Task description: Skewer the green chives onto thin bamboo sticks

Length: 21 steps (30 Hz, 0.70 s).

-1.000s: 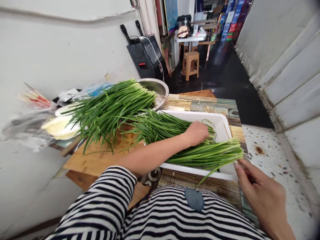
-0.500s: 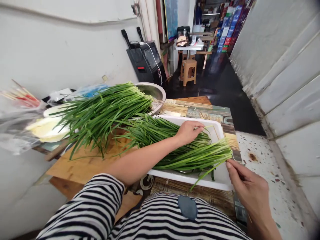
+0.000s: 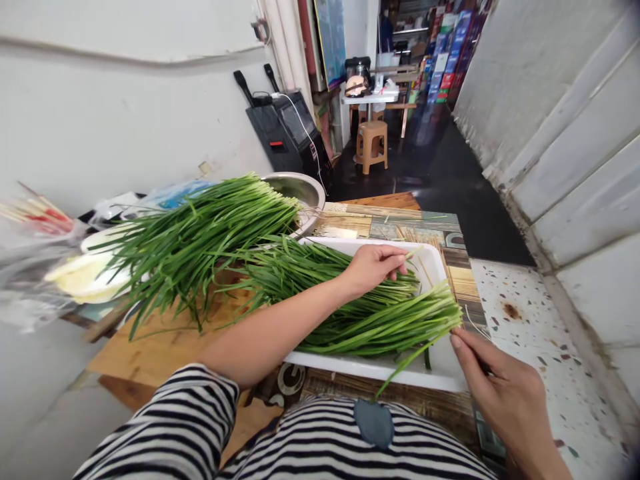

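Note:
Long green stalks (image 3: pixel 385 323) lie in a white tray (image 3: pixel 330 363), their pale cut ends toward the right. My left hand (image 3: pixel 375 267) is over the tray, thumb and fingers pinched on a thin stalk whose pale tip sticks out to the right. At the tray's right end, my right hand (image 3: pixel 495 373) pinches the end of a stalk at the edge of the bundle. A second big pile of green stalks (image 3: pixel 210 233) rests to the left, partly over a metal bowl (image 3: pixel 313 193).
The tray stands on a patterned table (image 3: pixel 440 227) with thin sticks behind it. A wooden board (image 3: pixel 135 347), plastic bags and a pale yellow item (image 3: pixel 85 277) are at left. Farther back are a black machine (image 3: pixel 287 130), a brown stool (image 3: pixel 371 147) and stacked boxes.
The view has shifted slightly. Both hands keep their pinches in nearly the same places, and a loose stalk at the tray's front edge hangs a little lower.

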Each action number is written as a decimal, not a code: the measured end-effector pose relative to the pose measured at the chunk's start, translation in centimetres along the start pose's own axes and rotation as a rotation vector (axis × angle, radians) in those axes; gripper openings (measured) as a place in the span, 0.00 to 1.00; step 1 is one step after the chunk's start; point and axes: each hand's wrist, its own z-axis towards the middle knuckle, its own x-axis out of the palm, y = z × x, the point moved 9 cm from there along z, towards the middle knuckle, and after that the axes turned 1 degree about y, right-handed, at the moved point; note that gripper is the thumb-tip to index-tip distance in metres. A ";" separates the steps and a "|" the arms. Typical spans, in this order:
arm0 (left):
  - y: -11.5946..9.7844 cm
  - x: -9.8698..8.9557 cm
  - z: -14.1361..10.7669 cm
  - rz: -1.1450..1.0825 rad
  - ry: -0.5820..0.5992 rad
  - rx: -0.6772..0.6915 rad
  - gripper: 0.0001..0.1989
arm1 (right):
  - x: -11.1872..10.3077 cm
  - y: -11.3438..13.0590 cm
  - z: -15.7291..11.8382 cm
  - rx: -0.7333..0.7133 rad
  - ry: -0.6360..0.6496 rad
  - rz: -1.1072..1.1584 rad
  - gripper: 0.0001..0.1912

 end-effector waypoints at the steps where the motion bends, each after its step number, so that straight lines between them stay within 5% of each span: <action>1: 0.0 0.0 0.0 0.004 -0.002 0.005 0.12 | 0.0 0.1 0.0 -0.005 0.000 0.004 0.11; 21: -0.2 0.1 0.1 0.085 -0.008 0.033 0.14 | -0.1 0.6 0.2 -0.040 -0.005 -0.070 0.13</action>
